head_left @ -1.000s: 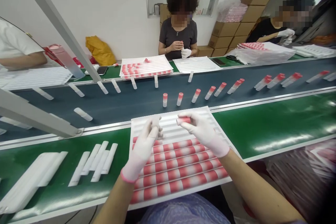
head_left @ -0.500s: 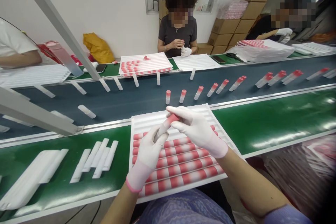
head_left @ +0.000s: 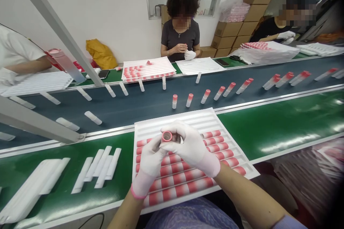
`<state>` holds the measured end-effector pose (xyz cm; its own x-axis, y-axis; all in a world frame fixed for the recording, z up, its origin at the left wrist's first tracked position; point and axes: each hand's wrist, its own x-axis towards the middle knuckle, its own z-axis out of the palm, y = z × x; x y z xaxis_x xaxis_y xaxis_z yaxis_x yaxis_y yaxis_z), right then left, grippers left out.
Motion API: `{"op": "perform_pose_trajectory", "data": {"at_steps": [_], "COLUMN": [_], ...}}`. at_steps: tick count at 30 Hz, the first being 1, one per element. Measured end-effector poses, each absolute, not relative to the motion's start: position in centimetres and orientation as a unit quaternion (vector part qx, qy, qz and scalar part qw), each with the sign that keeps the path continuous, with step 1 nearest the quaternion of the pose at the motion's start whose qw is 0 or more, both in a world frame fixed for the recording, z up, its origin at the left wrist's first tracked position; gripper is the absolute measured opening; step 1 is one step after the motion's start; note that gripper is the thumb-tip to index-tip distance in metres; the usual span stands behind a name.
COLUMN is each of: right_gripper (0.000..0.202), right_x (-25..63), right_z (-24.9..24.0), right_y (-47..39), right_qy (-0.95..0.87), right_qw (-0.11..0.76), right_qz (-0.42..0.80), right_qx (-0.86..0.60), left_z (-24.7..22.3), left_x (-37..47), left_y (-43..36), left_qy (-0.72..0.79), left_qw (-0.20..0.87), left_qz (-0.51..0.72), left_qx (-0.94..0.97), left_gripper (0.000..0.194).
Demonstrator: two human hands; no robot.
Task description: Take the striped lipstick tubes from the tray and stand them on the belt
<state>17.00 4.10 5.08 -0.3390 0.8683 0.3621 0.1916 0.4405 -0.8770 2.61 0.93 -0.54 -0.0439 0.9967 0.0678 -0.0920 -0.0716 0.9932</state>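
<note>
A red-rimmed tube (head_left: pixel 167 136) is held up with its open end facing me, above a white ridged tray (head_left: pixel 174 118). My left hand (head_left: pixel 152 157), in a white glove, grips it from the left. Around its right side are the closed fingers of my right hand (head_left: pixel 188 143), gloved too. The tube's far part is hidden behind my fingers. Beneath both hands, rows of red-and-white tubes (head_left: pixel 177 184) lie in the tray's grooves.
White tubes (head_left: pixel 99 164) lie on the green surface at left, beside a larger white pile (head_left: pixel 34 186). Red-topped tubes (head_left: pixel 205 96) stand on the dark belt (head_left: pixel 150 103). A person (head_left: pixel 180 35) sits opposite; others are at both sides. A grey metal post (head_left: pixel 56 25) slants at left.
The held tube has turned so its open end faces me. My right hand has moved left and down. Tubes on the belt have shifted slightly right.
</note>
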Motion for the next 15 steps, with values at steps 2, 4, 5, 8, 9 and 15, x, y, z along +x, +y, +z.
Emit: {"op": "perform_pose_trajectory", "data": {"at_steps": [2, 4, 5, 8, 9, 15], "right_gripper": [0.017, 0.016, 0.014, 0.010, 0.009, 0.009], "right_x": [17.0, 16.9, 16.9, 16.4, 16.1, 13.3], "right_z": [4.9, 4.5, 4.2, 3.1, 2.7, -0.5], "right_y": [4.0, 3.9, 3.9, 5.2, 6.2, 18.1], "right_qy": [-0.731, -0.746, -0.754, -0.757, -0.746, -0.680], "right_qw": [0.431, 0.414, 0.407, 0.402, 0.412, 0.448], "right_qz": [0.387, 0.388, 0.385, 0.378, 0.381, 0.327], "right_qx": [-0.361, -0.349, -0.344, -0.350, -0.358, -0.480], "left_z": [-0.5, -0.5, -0.6, -1.4, -1.7, -2.7], "left_x": [2.7, 2.8, 2.9, 2.0, 1.2, -10.1], "left_y": [0.9, 1.0, 1.1, 2.4, 3.2, 10.3], "left_qy": [0.477, 0.512, 0.533, 0.569, 0.577, 0.753], "left_qw": [0.489, 0.459, 0.439, 0.401, 0.390, 0.063], "left_qz": [0.548, 0.528, 0.515, 0.465, 0.456, 0.522], "left_qx": [0.484, 0.497, 0.507, 0.547, 0.553, 0.396], "left_gripper": [0.030, 0.024, 0.019, 0.024, 0.035, 0.076]}}
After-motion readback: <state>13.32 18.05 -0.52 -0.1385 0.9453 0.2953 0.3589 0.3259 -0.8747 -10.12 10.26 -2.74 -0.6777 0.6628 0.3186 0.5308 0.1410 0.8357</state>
